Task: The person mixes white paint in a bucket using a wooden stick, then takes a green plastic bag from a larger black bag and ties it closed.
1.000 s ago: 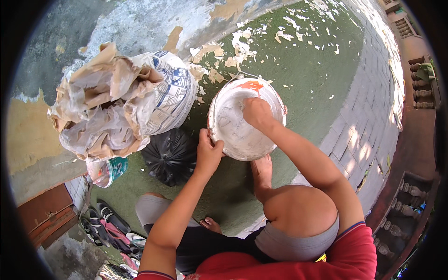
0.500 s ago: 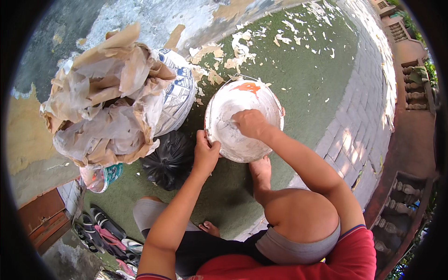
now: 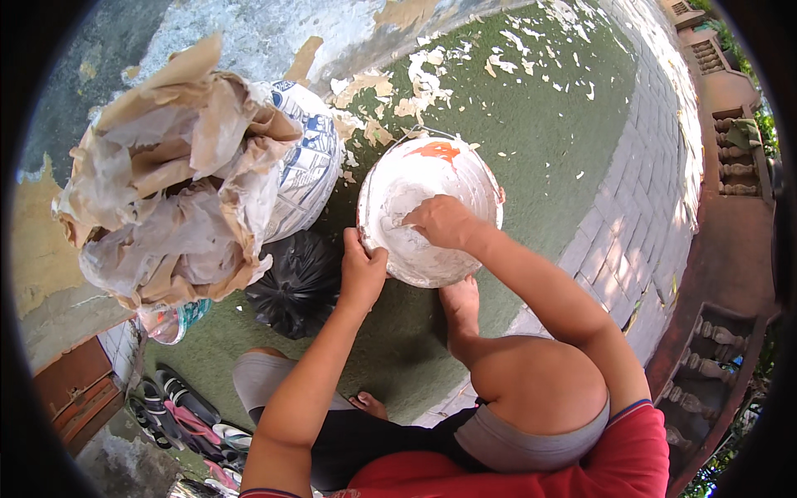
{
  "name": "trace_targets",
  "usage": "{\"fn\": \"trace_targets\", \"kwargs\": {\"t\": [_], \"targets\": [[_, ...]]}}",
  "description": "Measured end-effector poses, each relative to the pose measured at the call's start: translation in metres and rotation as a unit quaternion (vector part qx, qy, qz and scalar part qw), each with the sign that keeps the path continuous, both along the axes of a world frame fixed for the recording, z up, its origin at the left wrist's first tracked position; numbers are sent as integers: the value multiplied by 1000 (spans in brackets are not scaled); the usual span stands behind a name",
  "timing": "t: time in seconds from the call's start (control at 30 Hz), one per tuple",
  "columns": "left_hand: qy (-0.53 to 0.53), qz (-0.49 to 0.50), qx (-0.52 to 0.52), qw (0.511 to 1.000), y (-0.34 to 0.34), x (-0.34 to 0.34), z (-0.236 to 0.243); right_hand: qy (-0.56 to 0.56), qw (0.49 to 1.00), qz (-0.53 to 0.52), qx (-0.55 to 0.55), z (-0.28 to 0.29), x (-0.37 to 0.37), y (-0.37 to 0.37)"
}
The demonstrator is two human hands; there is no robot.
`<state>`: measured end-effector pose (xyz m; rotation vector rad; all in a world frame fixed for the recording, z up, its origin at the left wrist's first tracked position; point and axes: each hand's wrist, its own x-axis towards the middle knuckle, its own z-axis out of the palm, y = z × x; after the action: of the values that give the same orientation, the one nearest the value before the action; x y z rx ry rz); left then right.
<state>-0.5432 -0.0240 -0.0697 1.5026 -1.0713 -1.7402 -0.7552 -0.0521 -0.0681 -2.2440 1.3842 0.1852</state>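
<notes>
A bucket, its inside coated in white with an orange-red patch near the far rim, stands tilted toward me on the green ground. My left hand is closed on its near left rim, thumb on one side and fingers on the other. Inside the bucket, my right hand reaches down toward the whitish stuff at the bottom. Its fingers are bent together; what they hold, if anything, is hidden. The thin wire handle rests up at the far rim.
A large torn paper sack with crumpled brown edges stands at left, a black plastic bag beside it. Paint flakes litter the ground by the peeling wall. Slippers lie lower left; grey paving runs along the right.
My right hand has shifted slightly left inside the bucket. The sack and bucket sit a little further left in the picture. My left hand keeps its hold on the rim.
</notes>
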Motion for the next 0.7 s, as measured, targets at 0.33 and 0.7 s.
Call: {"fn": "trace_targets", "kwargs": {"t": [0.33,0.7], "targets": [[6,-43,15,999,-1,-1,8,76,984,-112,-118,-5,-10,-21],[-1,-50,24,998,-2,0,8,56,988,-141,-37,9,-13,-9]]}}
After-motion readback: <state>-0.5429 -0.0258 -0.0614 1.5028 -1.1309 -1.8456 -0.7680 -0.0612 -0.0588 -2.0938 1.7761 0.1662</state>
